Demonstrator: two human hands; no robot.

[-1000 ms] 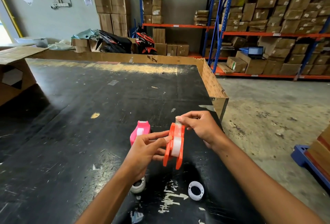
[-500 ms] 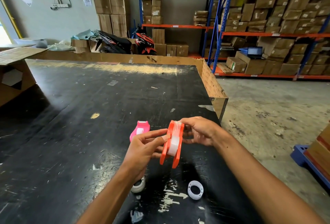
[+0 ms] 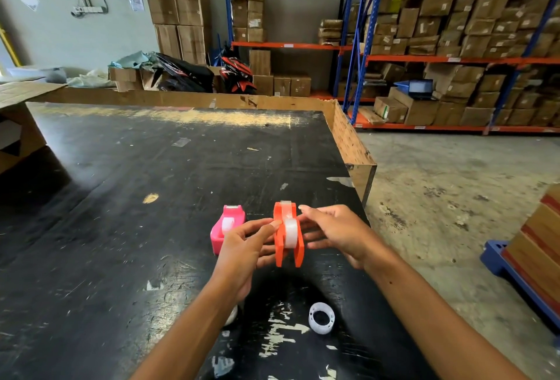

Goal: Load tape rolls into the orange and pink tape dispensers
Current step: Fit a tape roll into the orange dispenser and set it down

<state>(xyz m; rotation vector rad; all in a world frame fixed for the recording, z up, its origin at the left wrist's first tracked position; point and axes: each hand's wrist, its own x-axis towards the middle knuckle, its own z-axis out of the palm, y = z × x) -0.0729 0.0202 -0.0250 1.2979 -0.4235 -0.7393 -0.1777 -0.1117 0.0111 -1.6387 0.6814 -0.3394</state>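
Orange dispenser (image 3: 288,235), tilted half a second ago, now sits level between both hands, left hand (image 3: 245,246) gripping its side, right hand (image 3: 336,231) no longer pinching but straight-fingered against it, pink dispenser (image 3: 218,232) at its nine o'clock.

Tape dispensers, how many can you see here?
2. The pink dispenser stands on the black table; the orange dispenser is between the left hand and right hand.

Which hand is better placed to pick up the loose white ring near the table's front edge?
Right, probably. The right hand only touches the orange dispenser with nearly straight fingers, while the left hand grips it. The white ring lies closer to the right forearm.
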